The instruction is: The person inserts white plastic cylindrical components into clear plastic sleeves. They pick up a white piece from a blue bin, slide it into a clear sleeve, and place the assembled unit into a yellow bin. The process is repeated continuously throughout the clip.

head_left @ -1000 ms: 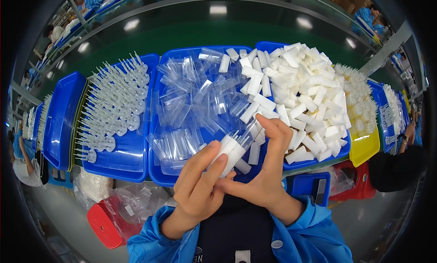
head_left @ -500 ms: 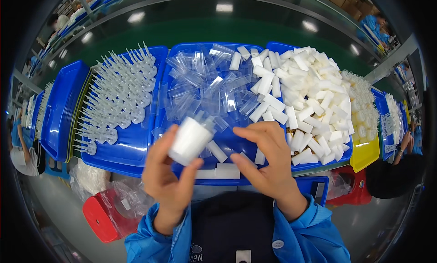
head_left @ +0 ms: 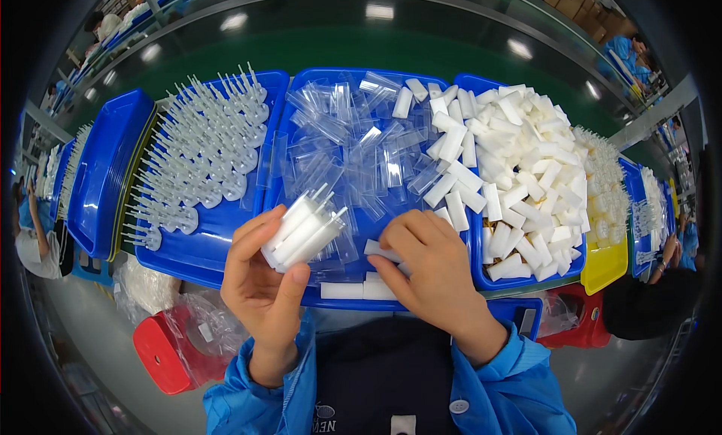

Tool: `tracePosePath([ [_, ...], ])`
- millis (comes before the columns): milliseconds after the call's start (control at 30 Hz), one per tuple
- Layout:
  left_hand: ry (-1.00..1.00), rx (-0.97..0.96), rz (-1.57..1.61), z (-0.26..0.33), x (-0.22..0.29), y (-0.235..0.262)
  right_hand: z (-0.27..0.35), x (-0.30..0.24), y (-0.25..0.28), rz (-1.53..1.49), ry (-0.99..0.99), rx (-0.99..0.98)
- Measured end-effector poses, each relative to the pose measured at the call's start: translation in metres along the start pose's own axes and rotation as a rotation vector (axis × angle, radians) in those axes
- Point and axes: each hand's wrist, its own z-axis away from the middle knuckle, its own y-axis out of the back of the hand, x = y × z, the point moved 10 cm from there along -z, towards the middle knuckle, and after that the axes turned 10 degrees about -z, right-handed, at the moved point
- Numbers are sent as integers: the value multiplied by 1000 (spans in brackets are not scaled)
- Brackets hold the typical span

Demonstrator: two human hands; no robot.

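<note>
My left hand (head_left: 259,281) is wrapped round a cylindrical bundle of white blocks (head_left: 301,235). Thin pale stems stick out of its far end, and the bundle leans up to the right. Over the front of the middle blue tray (head_left: 361,228), my right hand (head_left: 436,266) pinches a loose white block (head_left: 380,248) between thumb and fingers. Its fingers hide part of that block. Just below lie white blocks (head_left: 342,290) end to end along the tray's near edge, partly covered by the right hand. Clear plastic sleeves (head_left: 391,164) are heaped behind both hands.
To the left, a blue tray (head_left: 199,247) bears rows of whitish stemmed parts (head_left: 199,141). Stacked blue trays (head_left: 105,179) stand farther left. A heap of white blocks (head_left: 526,156) fills the right-hand tray, beside a yellow tray (head_left: 606,266). A red stool (head_left: 162,360) stands below left.
The open right hand has come down and closed on a loose white block. The left hand has shifted slightly left with the bundle, whose stems now show clearly.
</note>
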Motion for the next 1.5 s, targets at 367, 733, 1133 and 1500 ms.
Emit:
tracePosePath([
  [367, -22, 31, 8, 0, 0, -1, -3, 2, -16, 168, -4, -9],
  [733, -35, -78, -26, 2, 18, -20, 20, 31, 41, -1044, -140, 177],
  [1133, -51, -269, -45, 9, 30, -53, 35, 46, 64, -1109, -73, 330],
  [1500, -20, -369, -50, 14, 29, -65, 40, 42, 72, -1076, -90, 366],
])
